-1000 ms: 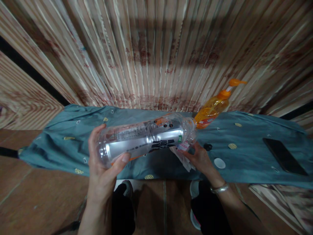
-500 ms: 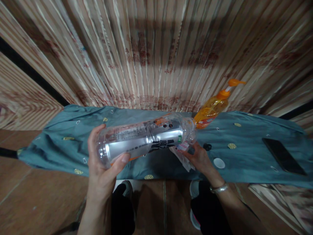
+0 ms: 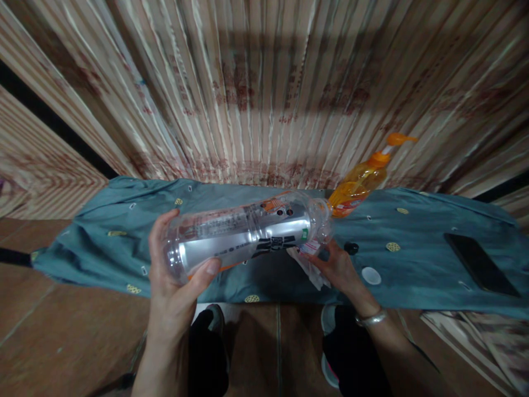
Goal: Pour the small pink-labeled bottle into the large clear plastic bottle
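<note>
Head view: left hand (image 3: 173,275) closed around the base of a clear bottle (image 3: 243,234) held sideways over the cloth-covered tabletop (image 3: 103,242), right hand (image 3: 336,267) apparently pinching its neck over a tissue (image 3: 309,270); loose grip could drop it onto the orange pump bottle (image 3: 359,182).

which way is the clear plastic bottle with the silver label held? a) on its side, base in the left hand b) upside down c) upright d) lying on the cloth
a: the clear plastic bottle with the silver label lies sideways above the teal cloth, its base in the left hand, its neck by the right hand.
</note>
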Action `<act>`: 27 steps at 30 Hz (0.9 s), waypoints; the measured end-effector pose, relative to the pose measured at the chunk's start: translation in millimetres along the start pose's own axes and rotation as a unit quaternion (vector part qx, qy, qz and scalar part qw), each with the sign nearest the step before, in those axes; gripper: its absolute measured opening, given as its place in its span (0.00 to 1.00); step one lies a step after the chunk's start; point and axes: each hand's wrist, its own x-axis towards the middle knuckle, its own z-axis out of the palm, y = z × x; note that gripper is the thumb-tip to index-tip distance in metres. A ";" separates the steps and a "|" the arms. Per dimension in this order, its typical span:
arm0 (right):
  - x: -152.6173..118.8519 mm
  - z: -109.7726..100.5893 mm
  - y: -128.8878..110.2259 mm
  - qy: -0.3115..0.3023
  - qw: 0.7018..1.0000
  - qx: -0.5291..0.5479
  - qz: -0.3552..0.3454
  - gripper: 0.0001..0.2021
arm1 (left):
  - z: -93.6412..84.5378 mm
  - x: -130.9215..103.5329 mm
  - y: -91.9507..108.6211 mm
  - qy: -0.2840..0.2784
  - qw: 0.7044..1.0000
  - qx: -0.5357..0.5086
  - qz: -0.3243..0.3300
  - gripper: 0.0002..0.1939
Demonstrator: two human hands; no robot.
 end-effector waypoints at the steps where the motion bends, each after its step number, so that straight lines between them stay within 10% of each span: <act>1: 0.1 0.3 0.9 0.003 1.000 -0.004 0.000 0.26 | 0.0 0.0 0.2 0.000 1.000 -0.013 -0.006 0.46; 27: 0.3 3.5 4.7 0.014 1.000 -0.013 -0.019 0.35 | 0.2 -0.2 5.1 0.008 1.000 0.009 0.001 0.49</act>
